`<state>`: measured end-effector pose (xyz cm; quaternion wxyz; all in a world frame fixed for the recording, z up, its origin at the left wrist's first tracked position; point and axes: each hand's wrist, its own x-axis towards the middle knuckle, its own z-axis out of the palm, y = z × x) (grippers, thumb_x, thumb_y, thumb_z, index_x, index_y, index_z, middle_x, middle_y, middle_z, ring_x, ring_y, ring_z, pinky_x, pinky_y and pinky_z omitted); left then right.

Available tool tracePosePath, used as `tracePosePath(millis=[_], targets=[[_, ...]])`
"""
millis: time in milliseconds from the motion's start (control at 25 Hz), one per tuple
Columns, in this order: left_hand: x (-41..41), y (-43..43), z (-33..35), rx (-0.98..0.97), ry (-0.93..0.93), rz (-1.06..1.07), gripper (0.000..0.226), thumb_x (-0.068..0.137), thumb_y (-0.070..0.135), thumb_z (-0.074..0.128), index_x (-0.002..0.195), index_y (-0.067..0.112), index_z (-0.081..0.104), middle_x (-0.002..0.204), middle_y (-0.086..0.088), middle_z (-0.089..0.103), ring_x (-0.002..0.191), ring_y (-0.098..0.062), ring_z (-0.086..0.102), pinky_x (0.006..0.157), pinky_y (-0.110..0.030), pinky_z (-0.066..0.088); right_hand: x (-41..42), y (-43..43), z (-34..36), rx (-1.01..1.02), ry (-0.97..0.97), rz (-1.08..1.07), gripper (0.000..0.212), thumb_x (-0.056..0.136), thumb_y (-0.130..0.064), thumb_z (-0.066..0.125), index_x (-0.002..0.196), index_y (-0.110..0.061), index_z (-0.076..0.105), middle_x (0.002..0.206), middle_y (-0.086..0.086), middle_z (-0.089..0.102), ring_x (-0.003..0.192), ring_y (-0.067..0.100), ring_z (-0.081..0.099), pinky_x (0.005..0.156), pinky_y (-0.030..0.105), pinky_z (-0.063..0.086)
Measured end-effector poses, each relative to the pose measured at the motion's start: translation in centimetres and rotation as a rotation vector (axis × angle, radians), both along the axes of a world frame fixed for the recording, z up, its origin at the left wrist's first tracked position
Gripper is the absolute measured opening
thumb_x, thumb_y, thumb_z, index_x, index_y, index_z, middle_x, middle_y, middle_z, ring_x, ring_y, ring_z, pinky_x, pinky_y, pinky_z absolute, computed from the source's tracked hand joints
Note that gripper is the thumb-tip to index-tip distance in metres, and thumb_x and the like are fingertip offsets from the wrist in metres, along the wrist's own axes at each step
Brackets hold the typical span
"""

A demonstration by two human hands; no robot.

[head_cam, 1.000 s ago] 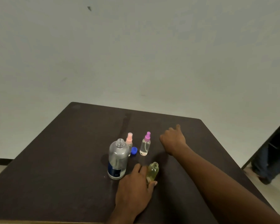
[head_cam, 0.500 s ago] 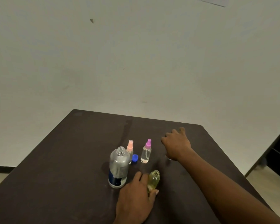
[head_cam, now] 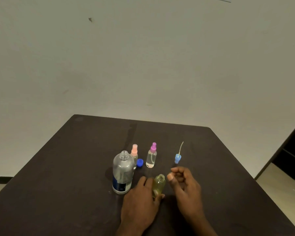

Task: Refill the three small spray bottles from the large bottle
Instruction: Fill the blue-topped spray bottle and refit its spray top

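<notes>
A large clear plastic bottle with a dark blue label point(head_cam: 123, 171) stood uncapped on the dark table point(head_cam: 58, 167), beside a small open yellowish bottle point(head_cam: 159, 184) gripped by the left hand point(head_cam: 140, 201). The right hand point(head_cam: 186, 184) hovered empty, fingers loosely curled, near the light-blue spray head point(head_cam: 178, 158). Pouring into this bottle apparently remained to be done.

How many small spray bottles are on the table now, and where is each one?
3. The pink-topped bottle stands behind the large bottle, partly hidden; the purple-topped bottle stands to its right; the open yellowish bottle is held by the left hand.
</notes>
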<state>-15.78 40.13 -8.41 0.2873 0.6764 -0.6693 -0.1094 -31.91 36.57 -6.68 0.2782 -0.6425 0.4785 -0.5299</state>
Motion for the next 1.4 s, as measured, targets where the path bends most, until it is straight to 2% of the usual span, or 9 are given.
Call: tracePosePath(millis=[160,400,560,720,880,1040,1120,1240,1400], targets=[[-0.1,0.3,0.1,-0.028,-0.017,0.017,0.031,0.097,0.057,0.046,0.119,0.037,0.051,0.115,0.013,0.053,0.094,-0.007,0.062,0.077,-0.030,0.055,0.6,0.9,-2.1,0.116,0.158,0.116,0.025,0.086,-0.031,0.085,0.106,-0.035,0.072,0.099,-0.018,0.076,0.088,0.007,0.073,0.071,0.019,0.058],[-0.1,0.3,0.0,-0.011,-0.003,0.031,0.022,0.094,0.039,0.055,0.114,0.032,0.058,0.111,0.010,0.060,0.095,-0.013,0.064,0.079,-0.035,0.055,0.4,0.5,-2.2,0.084,0.265,0.130,0.033,0.076,-0.051,0.080,0.106,-0.042,0.071,0.097,-0.021,0.074,0.087,0.004,0.071,0.071,0.019,0.056],[-0.2,0.7,-0.1,-0.042,0.031,0.027,0.033,0.093,0.037,0.061,0.126,0.034,0.059,0.116,0.010,0.067,0.100,-0.012,0.065,0.083,-0.034,0.056,0.7,0.8,-2.1,0.062,0.265,0.102,0.028,0.074,-0.056,0.077,0.100,-0.049,0.069,0.094,-0.026,0.073,0.082,0.001,0.070,0.067,0.012,0.051],[0.3,1.8,-0.6,-0.069,0.152,0.055,0.052,0.087,0.033,0.076,0.136,0.033,0.060,0.125,0.011,0.069,0.108,-0.010,0.067,0.091,-0.030,0.055,0.6,0.7,-2.4,0.070,0.271,0.078,0.033,0.075,-0.057,0.078,0.102,-0.039,0.072,0.088,-0.019,0.074,0.077,0.004,0.070,0.067,0.025,0.058],[1.8,3.5,-0.6,-0.101,0.397,0.090,0.025,0.084,0.026,0.084,0.104,0.034,0.070,0.090,0.020,0.071,0.080,0.005,0.066,0.078,-0.028,0.059,0.7,0.6,-2.7,0.062,0.320,0.026,0.045,0.071,-0.067,0.073,0.102,-0.034,0.072,0.081,-0.017,0.071,0.076,0.002,0.067,0.067,0.027,0.058],[4.5,5.5,0.1,-0.322,0.445,0.248,0.022,0.084,0.044,0.078,0.086,0.037,0.057,0.067,0.014,0.061,0.064,-0.004,0.061,0.059,-0.028,0.050,0.7,0.4,-2.6,0.066,0.320,0.014,0.046,0.070,-0.068,0.075,0.101,-0.035,0.070,0.081,-0.017,0.071,0.075,0.003,0.067,0.069,0.027,0.059],[6.2,5.9,0.3,-0.387,0.451,0.369,0.038,0.078,0.052,0.079,0.092,0.037,0.048,0.075,0.011,0.055,0.066,-0.008,0.054,0.059,-0.033,0.048,0.7,0.5,-2.7,0.067,0.304,0.028,0.048,0.068,-0.068,0.076,0.103,-0.037,0.067,0.085,-0.018,0.072,0.075,0.003,0.068,0.069,0.022,0.057],[8.3,4.6,0.7,-0.330,0.471,0.391,0.073,0.070,0.054,0.090,0.124,0.026,0.050,0.111,0.003,0.056,0.095,-0.015,0.059,0.082,-0.039,0.056,0.9,0.6,-2.7,0.064,0.283,0.021,0.046,0.068,-0.068,0.078,0.101,-0.038,0.066,0.085,-0.019,0.072,0.074,0.002,0.069,0.066,0.014,0.054],[8.9,2.1,1.5,-0.131,0.467,0.206,0.095,0.067,0.058,0.092,0.144,0.026,0.045,0.137,0.005,0.058,0.118,-0.013,0.059,0.094,-0.030,0.053,0.8,0.5,-2.9,0.076,0.304,0.021,0.040,0.074,-0.057,0.086,0.102,-0.034,0.068,0.085,-0.017,0.073,0.073,0.003,0.070,0.069,0.025,0.060]])
